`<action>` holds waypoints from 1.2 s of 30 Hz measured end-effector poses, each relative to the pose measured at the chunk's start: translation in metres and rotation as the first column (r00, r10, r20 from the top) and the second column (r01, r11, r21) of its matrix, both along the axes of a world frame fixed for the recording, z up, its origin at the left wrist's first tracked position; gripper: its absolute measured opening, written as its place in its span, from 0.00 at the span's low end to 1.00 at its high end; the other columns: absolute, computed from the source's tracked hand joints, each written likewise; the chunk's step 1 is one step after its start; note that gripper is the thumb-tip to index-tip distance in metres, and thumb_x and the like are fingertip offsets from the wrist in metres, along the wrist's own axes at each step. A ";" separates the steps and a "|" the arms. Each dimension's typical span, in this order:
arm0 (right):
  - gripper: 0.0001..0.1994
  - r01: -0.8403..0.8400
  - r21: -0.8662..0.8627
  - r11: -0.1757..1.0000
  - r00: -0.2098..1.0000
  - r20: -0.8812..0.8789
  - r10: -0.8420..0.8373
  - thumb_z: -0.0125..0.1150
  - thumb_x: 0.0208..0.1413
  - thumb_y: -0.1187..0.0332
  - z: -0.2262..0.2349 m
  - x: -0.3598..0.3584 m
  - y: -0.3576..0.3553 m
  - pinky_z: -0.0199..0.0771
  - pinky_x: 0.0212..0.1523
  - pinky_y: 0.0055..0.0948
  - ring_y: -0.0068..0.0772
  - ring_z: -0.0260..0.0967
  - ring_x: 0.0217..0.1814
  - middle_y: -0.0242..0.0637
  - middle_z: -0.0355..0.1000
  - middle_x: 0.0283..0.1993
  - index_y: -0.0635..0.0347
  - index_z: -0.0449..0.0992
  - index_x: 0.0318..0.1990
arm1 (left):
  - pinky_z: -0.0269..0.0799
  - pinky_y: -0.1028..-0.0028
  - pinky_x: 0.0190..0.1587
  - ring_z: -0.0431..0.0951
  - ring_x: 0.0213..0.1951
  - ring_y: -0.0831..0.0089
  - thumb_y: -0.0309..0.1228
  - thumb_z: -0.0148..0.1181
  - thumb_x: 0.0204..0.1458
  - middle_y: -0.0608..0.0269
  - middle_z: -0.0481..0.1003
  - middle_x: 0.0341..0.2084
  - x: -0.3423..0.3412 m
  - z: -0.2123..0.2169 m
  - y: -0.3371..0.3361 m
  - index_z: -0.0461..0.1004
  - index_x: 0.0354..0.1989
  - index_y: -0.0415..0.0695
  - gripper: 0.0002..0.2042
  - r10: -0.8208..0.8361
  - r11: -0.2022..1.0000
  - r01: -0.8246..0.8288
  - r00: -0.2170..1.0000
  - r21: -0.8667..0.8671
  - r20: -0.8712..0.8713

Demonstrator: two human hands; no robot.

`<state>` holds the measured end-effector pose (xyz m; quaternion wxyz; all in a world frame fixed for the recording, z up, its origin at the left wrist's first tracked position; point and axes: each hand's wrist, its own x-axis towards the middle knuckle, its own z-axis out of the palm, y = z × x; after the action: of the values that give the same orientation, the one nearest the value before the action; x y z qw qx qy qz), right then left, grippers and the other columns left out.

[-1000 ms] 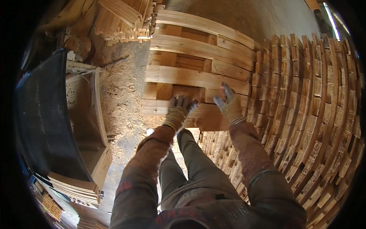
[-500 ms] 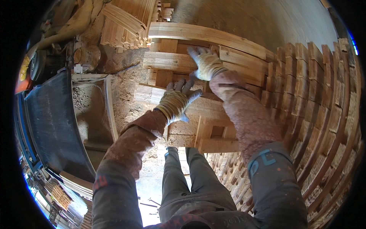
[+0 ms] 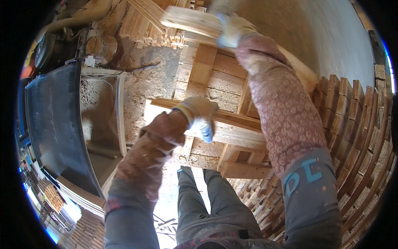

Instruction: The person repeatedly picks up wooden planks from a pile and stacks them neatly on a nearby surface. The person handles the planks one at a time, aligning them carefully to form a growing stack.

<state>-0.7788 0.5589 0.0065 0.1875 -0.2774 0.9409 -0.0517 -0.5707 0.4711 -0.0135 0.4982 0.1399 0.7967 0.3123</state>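
At centre frame, one wooden pallet (image 3: 224, 87) stands tilted up on edge, its underside blocks and stringers facing the camera. Two gloved hands hold it. Left hand (image 3: 198, 114), at 9 o'clock of the pallet's lower half, has its grip wrapped over the front edge of a cross board, fingers curled down, judged to steady the low end. Right hand (image 3: 232, 29), at 12 o'clock, has its grip closed around the top board (image 3: 186, 20), arm extended, judged to bear the tipping load. A dark conveyor belt (image 3: 54, 124) runs at 9 o'clock. Stacked timber (image 3: 356, 124) fans out at 3 o'clock; count not determinable. More cut boards (image 3: 149, 20) lie at 11 o'clock. Sawdust-covered floor (image 3: 153, 83) lies beneath.
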 end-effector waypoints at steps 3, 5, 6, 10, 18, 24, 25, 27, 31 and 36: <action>0.52 -0.030 0.274 0.961 1.000 0.004 0.030 0.79 0.48 0.63 -0.015 -0.003 0.018 0.71 0.70 0.50 0.59 0.69 0.69 0.53 0.70 0.68 0.46 0.51 0.79 | 0.77 0.55 0.52 0.84 0.45 0.50 0.41 0.87 0.28 0.46 0.83 0.40 0.031 0.012 -0.052 0.75 0.55 0.34 0.42 0.020 0.999 -0.025 0.994 -0.040 -0.105; 0.53 -0.089 0.255 0.963 0.995 0.075 0.073 0.79 0.47 0.63 -0.021 -0.014 0.022 0.73 0.68 0.51 0.60 0.73 0.65 0.53 0.73 0.65 0.45 0.50 0.79 | 0.77 0.52 0.51 0.82 0.44 0.48 0.42 0.87 0.28 0.47 0.82 0.41 0.070 0.021 -0.101 0.76 0.55 0.35 0.43 0.095 0.992 -0.101 0.992 -0.080 -0.085; 0.53 -0.105 0.233 0.967 0.994 0.067 0.092 0.78 0.47 0.63 -0.028 -0.013 0.025 0.75 0.66 0.50 0.60 0.74 0.63 0.53 0.74 0.63 0.45 0.50 0.79 | 0.77 0.53 0.50 0.82 0.45 0.50 0.40 0.88 0.26 0.48 0.81 0.42 0.092 0.037 -0.120 0.76 0.54 0.35 0.42 0.175 0.971 -0.184 0.982 -0.154 -0.071; 0.48 -0.219 0.074 0.973 0.975 -0.020 0.221 0.75 0.48 0.64 -0.016 0.000 -0.003 0.85 0.52 0.46 0.47 0.82 0.46 0.54 0.79 0.49 0.48 0.55 0.77 | 0.80 0.62 0.50 0.80 0.49 0.59 0.31 0.90 0.23 0.53 0.79 0.47 0.233 0.075 -0.194 0.73 0.58 0.37 0.46 0.767 0.640 -0.753 0.637 -0.152 0.078; 0.42 -0.705 -0.052 0.707 0.638 -0.482 0.601 0.77 0.50 0.62 0.075 0.089 -0.021 0.83 0.50 0.42 0.40 0.76 0.54 0.40 0.76 0.53 0.38 0.61 0.73 | 0.79 0.72 0.46 0.78 0.46 0.74 0.24 0.77 0.47 0.65 0.77 0.47 0.381 0.010 -0.152 0.67 0.65 0.41 0.35 0.927 -0.235 -0.971 -0.209 0.050 0.310; 0.37 -0.912 0.182 0.367 0.386 0.081 0.919 0.66 0.61 0.65 0.059 0.191 0.122 0.62 0.69 0.62 0.45 0.69 0.64 0.35 0.68 0.67 0.19 0.55 0.72 | 0.78 0.70 0.52 0.79 0.48 0.67 0.28 0.73 0.53 0.57 0.77 0.49 0.231 0.000 -0.053 0.65 0.63 0.36 0.31 0.919 -0.150 -0.936 -0.013 0.319 0.395; 0.36 -0.915 0.131 0.383 0.402 0.195 0.894 0.62 0.63 0.67 0.044 0.197 0.146 0.55 0.72 0.70 0.48 0.67 0.68 0.36 0.65 0.71 0.19 0.54 0.73 | 0.77 0.69 0.53 0.79 0.48 0.67 0.30 0.72 0.55 0.59 0.78 0.49 0.209 0.005 -0.034 0.66 0.63 0.37 0.29 0.944 -0.084 -0.925 0.045 0.369 0.326; 0.36 -0.892 0.280 0.354 0.415 0.202 0.887 0.57 0.65 0.67 0.005 0.206 0.211 0.42 0.74 0.77 0.52 0.58 0.76 0.39 0.58 0.77 0.18 0.52 0.75 | 0.77 0.66 0.55 0.78 0.52 0.62 0.38 0.79 0.49 0.50 0.75 0.53 0.167 0.012 0.005 0.65 0.64 0.37 0.37 0.944 -0.076 -0.946 0.033 0.314 0.330; 0.40 -0.673 0.242 0.699 0.698 -0.106 0.708 0.56 0.63 0.70 -0.018 0.238 0.251 0.29 0.74 0.83 0.56 0.48 0.82 0.46 0.51 0.79 0.19 0.50 0.77 | 0.65 0.49 0.69 0.64 0.68 0.43 0.56 0.83 0.34 0.41 0.60 0.69 0.136 -0.016 0.039 0.62 0.69 0.42 0.55 0.849 0.336 -0.924 0.381 -0.181 -0.367; 0.46 0.193 0.188 0.963 0.967 0.130 -0.219 0.68 0.59 0.57 0.031 0.281 0.218 0.46 0.77 0.60 0.57 0.53 0.77 0.58 0.52 0.76 0.41 0.46 0.80 | 0.71 0.58 0.67 0.67 0.67 0.44 0.47 0.86 0.35 0.36 0.62 0.68 0.155 -0.040 0.030 0.54 0.75 0.34 0.60 0.936 0.265 -0.964 0.249 0.030 -0.248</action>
<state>-0.4980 0.7769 0.0377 0.2744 -0.1559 0.9488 -0.0091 -0.4157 0.5007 -0.0538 0.1267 -0.3681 0.7860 0.4803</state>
